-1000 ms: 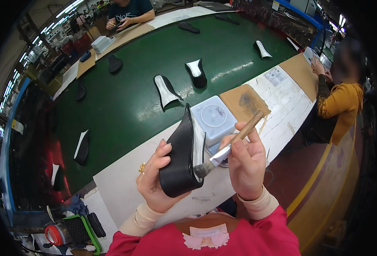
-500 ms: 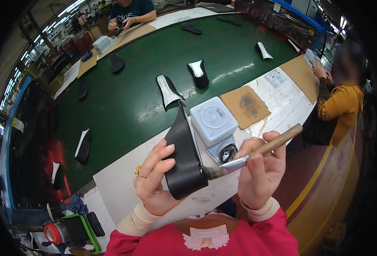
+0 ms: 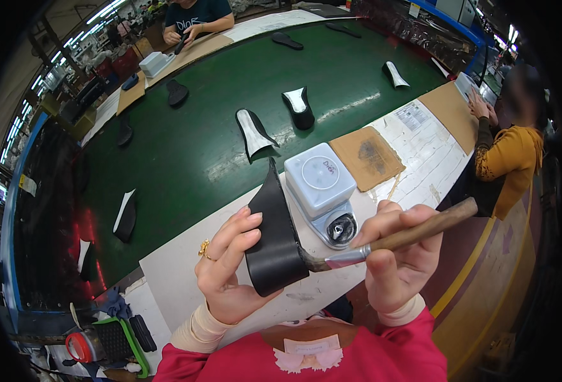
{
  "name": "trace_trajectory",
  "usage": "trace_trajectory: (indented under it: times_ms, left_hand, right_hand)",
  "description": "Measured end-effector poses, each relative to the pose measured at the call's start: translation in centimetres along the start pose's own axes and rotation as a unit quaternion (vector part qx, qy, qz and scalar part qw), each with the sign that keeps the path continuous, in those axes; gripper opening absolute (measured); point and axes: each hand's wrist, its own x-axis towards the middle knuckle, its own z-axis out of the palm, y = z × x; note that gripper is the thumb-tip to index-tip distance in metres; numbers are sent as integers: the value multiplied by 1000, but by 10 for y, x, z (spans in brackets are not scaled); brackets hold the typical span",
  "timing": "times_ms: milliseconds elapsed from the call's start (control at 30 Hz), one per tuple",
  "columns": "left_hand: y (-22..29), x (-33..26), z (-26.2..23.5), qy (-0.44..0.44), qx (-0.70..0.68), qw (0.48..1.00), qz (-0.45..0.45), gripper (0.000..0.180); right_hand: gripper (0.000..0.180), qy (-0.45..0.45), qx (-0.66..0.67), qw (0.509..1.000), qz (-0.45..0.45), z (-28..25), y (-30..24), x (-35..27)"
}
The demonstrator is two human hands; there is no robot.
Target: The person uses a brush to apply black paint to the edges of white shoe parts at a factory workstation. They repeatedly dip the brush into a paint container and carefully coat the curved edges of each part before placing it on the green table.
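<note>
A black shoe heel piece, smooth and curved with a pointed upper end, is gripped by its left side in my left hand. My right hand pinches a brush with a wooden handle and metal collar. The bristles touch the lower right edge of the shoe piece, and the handle slopes up to the right. Just beyond the brush stands a pale plastic container. Its small round opening, stained black inside, lies close to my right fingers.
Shoe pieces, some with white undersides, lie spread over the green conveyor belt. A stained cardboard square is beside the container. One person works across the belt, another at right. A green-edged tray sits lower left.
My right hand has shifted right and slightly lower, and the brush handle has swung out to the right. The bristles remain at the shoe piece's edge, which my left hand keeps nearly still.
</note>
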Motion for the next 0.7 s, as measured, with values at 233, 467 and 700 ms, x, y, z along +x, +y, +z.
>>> trace_trajectory:
  times_ms: [233,467,700]
  left_hand:
    - [1,2,-3,-15,-3,1000,-20,68]
    - [2,4,-4,-29,-9,998,-57,69]
    - [4,4,-5,-37,-11,995,-97,67]
  right_hand:
    - [46,-32,-43,997,-51,-3,3,7]
    - [51,-75,-109,987,-92,-8,4,13]
    - [54,-98,-127,982,-102,-7,1,16]
